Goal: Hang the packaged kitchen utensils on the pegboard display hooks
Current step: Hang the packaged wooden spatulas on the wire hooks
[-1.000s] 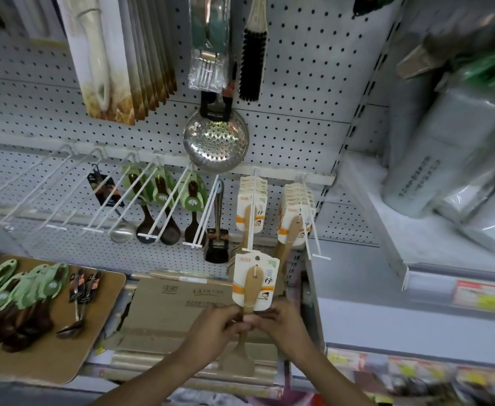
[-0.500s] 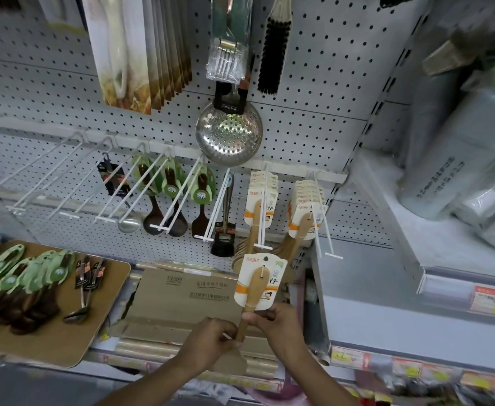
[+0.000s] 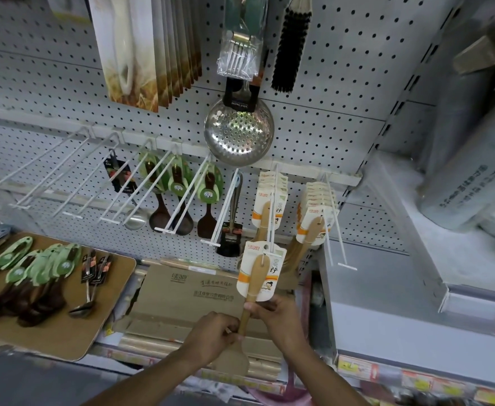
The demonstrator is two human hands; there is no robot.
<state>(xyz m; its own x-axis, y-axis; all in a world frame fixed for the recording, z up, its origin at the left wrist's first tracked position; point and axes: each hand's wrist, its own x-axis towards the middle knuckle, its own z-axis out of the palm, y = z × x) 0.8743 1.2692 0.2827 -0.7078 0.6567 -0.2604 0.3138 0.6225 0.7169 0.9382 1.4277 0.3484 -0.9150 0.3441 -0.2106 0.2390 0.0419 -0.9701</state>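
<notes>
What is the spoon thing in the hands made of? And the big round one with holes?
The tan spatula held by both hands looks like bare, matte wood or bamboo, by its colour. The round holed skimmer looks like polished steel: silvery, reflecting light.

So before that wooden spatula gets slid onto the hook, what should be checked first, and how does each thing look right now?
1. Grip: the left hand and right hand both hold the handle of the wooden spatula on its white and orange card: ok.
2. Card hole at the tip of the white wire hook: close, but whether the tip is threaded: cannot tell.
3. Room on that hook: the hanging stack of matching carded spatulas sits far back, front part bare: ok.
4. Card upright, facing outward: ok.
5. Neighbouring black slotted turner clear of the path: ok.
</notes>
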